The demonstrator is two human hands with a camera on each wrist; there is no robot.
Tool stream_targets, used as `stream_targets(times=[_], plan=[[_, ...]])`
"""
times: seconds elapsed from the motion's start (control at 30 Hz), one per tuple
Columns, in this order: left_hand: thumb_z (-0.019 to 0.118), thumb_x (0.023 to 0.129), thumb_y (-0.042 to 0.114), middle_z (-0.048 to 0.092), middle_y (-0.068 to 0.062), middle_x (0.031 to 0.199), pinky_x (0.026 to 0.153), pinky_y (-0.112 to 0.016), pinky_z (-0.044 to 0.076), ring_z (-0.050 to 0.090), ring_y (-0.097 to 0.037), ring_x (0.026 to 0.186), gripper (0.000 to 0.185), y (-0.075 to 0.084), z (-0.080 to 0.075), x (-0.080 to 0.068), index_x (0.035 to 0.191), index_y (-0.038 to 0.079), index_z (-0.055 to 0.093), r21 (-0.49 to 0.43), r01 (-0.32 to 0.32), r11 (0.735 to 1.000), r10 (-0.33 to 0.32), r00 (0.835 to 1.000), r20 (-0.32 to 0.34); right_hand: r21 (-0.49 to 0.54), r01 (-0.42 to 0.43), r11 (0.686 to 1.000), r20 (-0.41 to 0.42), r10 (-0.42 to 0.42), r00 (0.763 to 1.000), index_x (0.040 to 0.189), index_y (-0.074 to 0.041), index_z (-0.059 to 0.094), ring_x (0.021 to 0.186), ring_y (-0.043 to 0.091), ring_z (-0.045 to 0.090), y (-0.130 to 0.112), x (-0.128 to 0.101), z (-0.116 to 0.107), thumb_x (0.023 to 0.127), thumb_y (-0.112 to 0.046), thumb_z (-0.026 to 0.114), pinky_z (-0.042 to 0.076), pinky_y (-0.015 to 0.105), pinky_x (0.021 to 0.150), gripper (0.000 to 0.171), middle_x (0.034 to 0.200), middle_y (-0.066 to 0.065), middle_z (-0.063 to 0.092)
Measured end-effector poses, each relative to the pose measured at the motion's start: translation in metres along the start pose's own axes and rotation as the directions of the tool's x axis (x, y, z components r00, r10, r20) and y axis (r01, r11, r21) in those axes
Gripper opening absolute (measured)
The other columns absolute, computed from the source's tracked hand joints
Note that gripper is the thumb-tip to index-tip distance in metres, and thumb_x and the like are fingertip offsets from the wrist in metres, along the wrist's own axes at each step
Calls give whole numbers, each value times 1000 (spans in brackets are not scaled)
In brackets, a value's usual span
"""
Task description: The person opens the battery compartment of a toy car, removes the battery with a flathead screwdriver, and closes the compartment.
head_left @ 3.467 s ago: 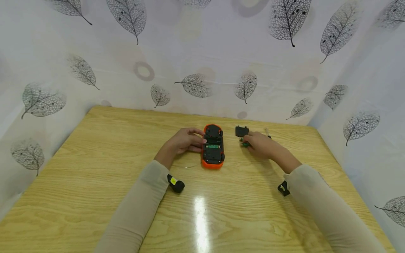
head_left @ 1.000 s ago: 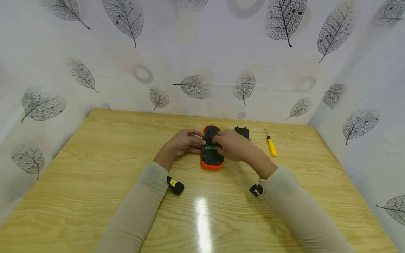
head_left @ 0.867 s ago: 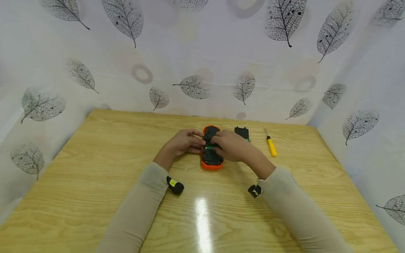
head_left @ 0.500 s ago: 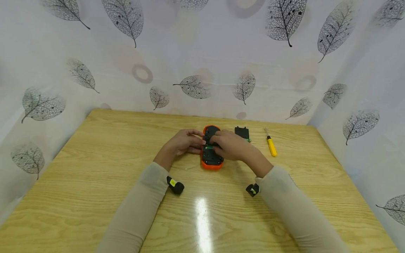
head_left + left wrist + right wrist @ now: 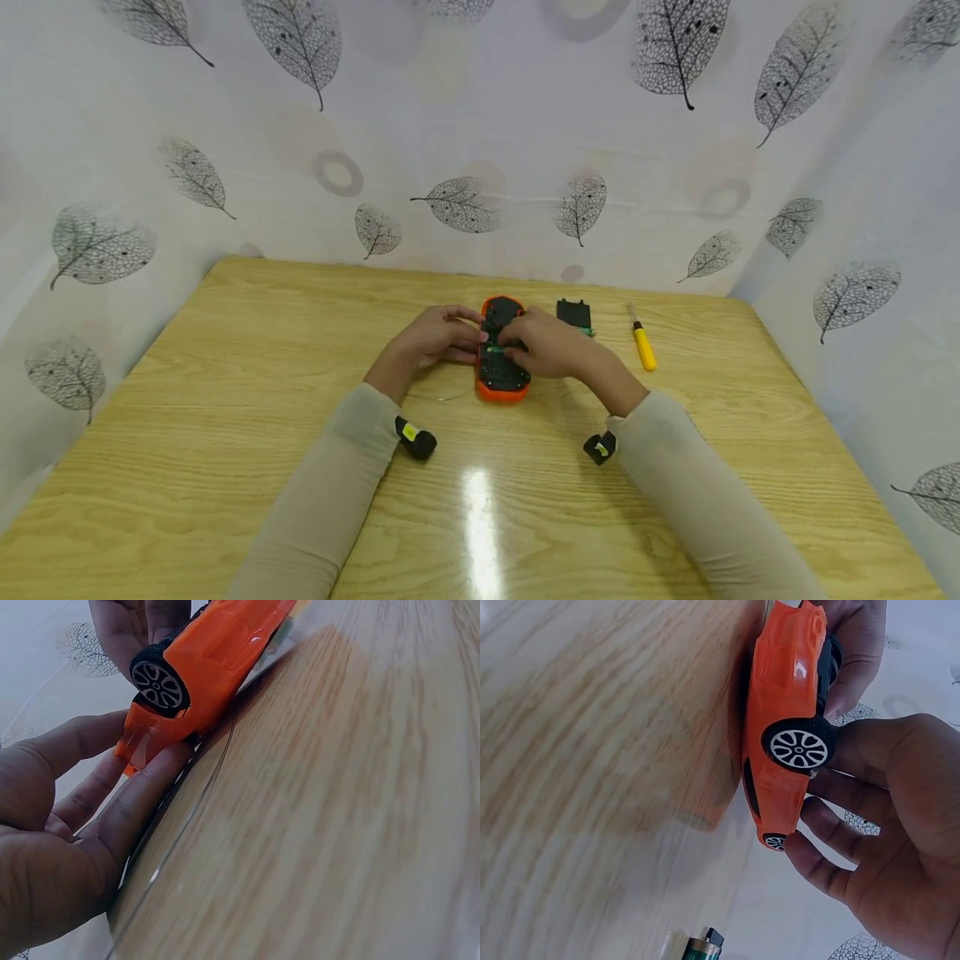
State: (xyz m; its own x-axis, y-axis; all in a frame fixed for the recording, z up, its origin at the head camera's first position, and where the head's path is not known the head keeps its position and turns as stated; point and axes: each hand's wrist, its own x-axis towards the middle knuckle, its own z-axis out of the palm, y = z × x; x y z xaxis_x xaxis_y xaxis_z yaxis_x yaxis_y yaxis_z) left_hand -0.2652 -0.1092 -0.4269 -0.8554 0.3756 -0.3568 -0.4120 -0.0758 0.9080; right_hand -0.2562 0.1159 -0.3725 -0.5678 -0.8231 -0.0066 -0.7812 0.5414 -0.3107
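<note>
The left hand [image 5: 437,336] grips the orange car [image 5: 500,373] to its right, under the right hand [image 5: 553,343], whose bent fingers' hold is unclear.

1. Cannot fully see the toy car [image 5: 501,383] behind the right hand [image 5: 551,343].
2. Cannot see the whole green cylinder [image 5: 702,950], cut off below in the right wrist view.
3. Cannot identify the thin streak [image 5: 451,398], too small.

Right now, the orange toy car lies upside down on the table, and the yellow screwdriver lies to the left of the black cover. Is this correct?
Not fully: the yellow screwdriver lies to the right of the black cover, as the head view shows. The orange toy car does lie upside down on the table.
</note>
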Motion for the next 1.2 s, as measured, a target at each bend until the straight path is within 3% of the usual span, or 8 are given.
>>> stream_targets(times=[0.1, 0.23, 0.37, 0.57, 0.83, 1.03, 1.2], plan=[[72, 94, 0, 72, -18, 110, 79, -41, 64, 74, -25, 90, 38, 1, 0, -1, 130, 4, 60, 0, -2, 1000, 2, 1000, 0, 48, -12, 999, 5, 12, 1000, 111, -6, 76, 82, 13, 65, 0, 1, 0, 100, -6, 66, 55, 38, 80, 15, 102, 5, 75], [72, 94, 0, 72, -18, 110, 81, -41, 64, 74, -25, 91, 38, 2, 1, -2, 131, 4, 60, 4, 1, 1000, -1, 1000, 3, 63, -86, 994, 19, 85, 996, 119, -6, 75, 99, 22, 67, -3, 0, 0, 101, -8, 66, 57, 43, 86, 21, 110, 7, 72], [72, 94, 1, 72, -20, 113, 81, -41, 64, 74, -25, 92, 39, 3, 1, -2, 131, 4, 61, 4, 7, 1000, -7, 1000, 0, 6, -164, 986, 51, 164, 985, 132, -10, 70, 104, 26, 62, -5, -1, 1, 103, -13, 63, 48, 47, 84, 29, 114, 7, 67], [72, 95, 1, 71, -21, 116, 80, -41, 64, 74, -25, 93, 38, 2, 0, -2, 131, 5, 60, 1, 10, 1000, -10, 1000, -3, -72, -162, 984, 77, 168, 983, 140, -12, 64, 89, 21, 54, -7, -1, 2, 106, -14, 59, 30, 37, 71, 35, 107, 5, 59], [72, 94, 1, 71, -21, 117, 81, -41, 64, 74, -27, 94, 40, 2, -1, -1, 132, 5, 60, 8, 9, 1000, -9, 1000, -6, -68, -200, 977, 36, 203, 978, 133, -12, 68, 93, 26, 48, -13, -7, -1, 106, -10, 57, 31, 39, 73, 29, 112, 7, 57], [73, 94, 1, 70, -19, 119, 82, -42, 64, 74, -26, 95, 40, 1, 0, -1, 132, 6, 60, 19, 13, 1000, -13, 1000, -9, -90, -221, 971, 29, 225, 974, 133, -12, 65, 105, 30, 50, -10, -13, -1, 107, -8, 52, 38, 44, 80, 30, 125, 11, 61], [72, 94, 0, 70, -20, 119, 82, -42, 64, 74, -26, 94, 40, 1, 1, -1, 132, 5, 60, 17, 11, 1000, -10, 1000, -11, -78, -217, 973, -9, 217, 976, 133, -11, 64, 107, 30, 49, -7, -22, -1, 106, -8, 52, 35, 43, 80, 29, 130, 10, 65]])
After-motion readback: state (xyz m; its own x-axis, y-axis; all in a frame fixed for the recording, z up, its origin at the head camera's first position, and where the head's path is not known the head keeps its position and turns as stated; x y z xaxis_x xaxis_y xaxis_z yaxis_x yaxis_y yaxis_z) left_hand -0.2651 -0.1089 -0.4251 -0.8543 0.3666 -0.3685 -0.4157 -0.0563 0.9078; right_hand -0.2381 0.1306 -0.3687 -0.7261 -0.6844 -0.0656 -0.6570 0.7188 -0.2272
